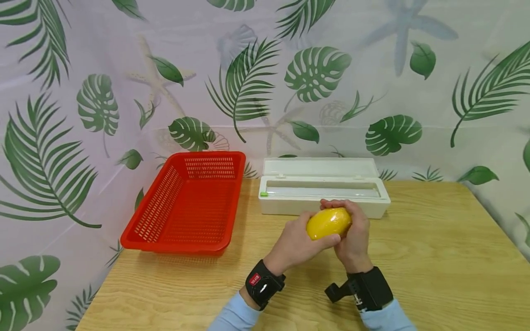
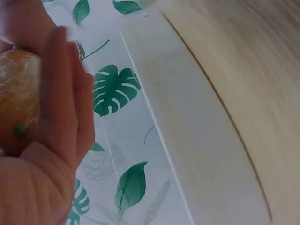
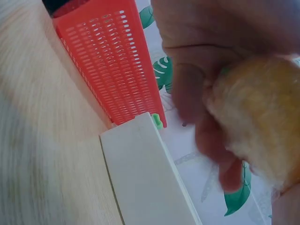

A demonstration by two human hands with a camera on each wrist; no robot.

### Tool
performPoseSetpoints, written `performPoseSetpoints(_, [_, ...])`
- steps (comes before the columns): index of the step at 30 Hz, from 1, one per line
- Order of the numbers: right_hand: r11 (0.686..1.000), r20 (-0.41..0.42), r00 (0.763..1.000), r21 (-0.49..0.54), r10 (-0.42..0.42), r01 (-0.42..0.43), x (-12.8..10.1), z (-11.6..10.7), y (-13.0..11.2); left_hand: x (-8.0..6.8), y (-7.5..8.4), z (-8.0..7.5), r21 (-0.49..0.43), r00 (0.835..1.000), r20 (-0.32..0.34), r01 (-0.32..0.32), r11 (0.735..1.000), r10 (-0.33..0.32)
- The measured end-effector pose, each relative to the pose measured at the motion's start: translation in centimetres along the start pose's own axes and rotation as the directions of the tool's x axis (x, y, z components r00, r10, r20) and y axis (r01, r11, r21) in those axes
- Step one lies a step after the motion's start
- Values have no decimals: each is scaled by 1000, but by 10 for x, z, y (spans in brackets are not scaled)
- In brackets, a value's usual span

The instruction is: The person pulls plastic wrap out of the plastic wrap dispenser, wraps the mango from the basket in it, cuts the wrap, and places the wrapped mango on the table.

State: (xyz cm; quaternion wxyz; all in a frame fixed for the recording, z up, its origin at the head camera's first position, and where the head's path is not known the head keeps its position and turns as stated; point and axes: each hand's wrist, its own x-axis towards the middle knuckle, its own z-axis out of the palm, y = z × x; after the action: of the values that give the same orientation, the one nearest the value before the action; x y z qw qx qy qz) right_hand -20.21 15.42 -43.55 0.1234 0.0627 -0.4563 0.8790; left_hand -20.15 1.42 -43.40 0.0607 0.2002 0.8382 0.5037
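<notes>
A yellow lemon-like fruit (image 1: 329, 222), glossy as if wrapped in clear film, is held above the wooden table (image 1: 434, 257) by both hands. My left hand (image 1: 295, 242) cups it from below left, and my right hand (image 1: 354, 234) curls round its right and far side. The left wrist view shows the fruit (image 2: 16, 108) behind my left fingers (image 2: 65, 108). In the right wrist view the fruit (image 3: 255, 136) sits blurred against my right fingers (image 3: 197, 93). Just behind the hands lies a white cling-film dispenser box (image 1: 323, 186) with its lid open.
An empty red slotted basket (image 1: 186, 204) stands at the left of the table, beside the dispenser (image 3: 140, 178). A leaf-print curtain (image 1: 290, 78) hangs behind and to the left. The table's right edge runs near the curtain.
</notes>
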Motion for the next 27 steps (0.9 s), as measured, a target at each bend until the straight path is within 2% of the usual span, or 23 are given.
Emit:
performPoseSetpoints(3, [999,44,999,-14,-28,28,-1,-1,-1,0,-2,1,-50,1000,8,-15,999,15])
performPoseSetpoints(5, [999,93,995,-18,-47,49,-2,-2,-1,-1,-3,4,-127,1000,18,3,992,0])
performPoseSetpoints(7, [997,131,989,4,-75,75,-2,-2,-2,-2,-3,8,-207,1000,23,20,978,-15])
performPoseSetpoints(10, [995,142,985,30,-95,91,-3,-2,-1,-2,-3,13,-295,999,28,37,955,-30])
performPoseSetpoints(12, [995,136,987,66,-89,81,-2,-1,-2,-1,-4,16,-286,1000,-7,7,958,-9])
performPoseSetpoints(15, [996,107,992,79,-60,51,-3,0,-2,-1,-5,21,-245,995,-84,-75,967,56])
performPoseSetpoints(18, [993,98,993,110,-60,50,-3,1,-3,0,-6,25,-195,975,-173,-175,965,142])
performPoseSetpoints(20, [990,94,992,125,-82,70,-3,3,-3,1,-6,26,-188,962,-210,-217,958,177])
performPoseSetpoints(23, [983,78,992,158,-103,90,-5,5,-2,0,-6,26,-179,953,-236,-237,955,192])
performPoseSetpoints(27, [980,18,992,155,-127,123,-8,10,-1,-1,-6,21,-174,953,-222,-248,953,207])
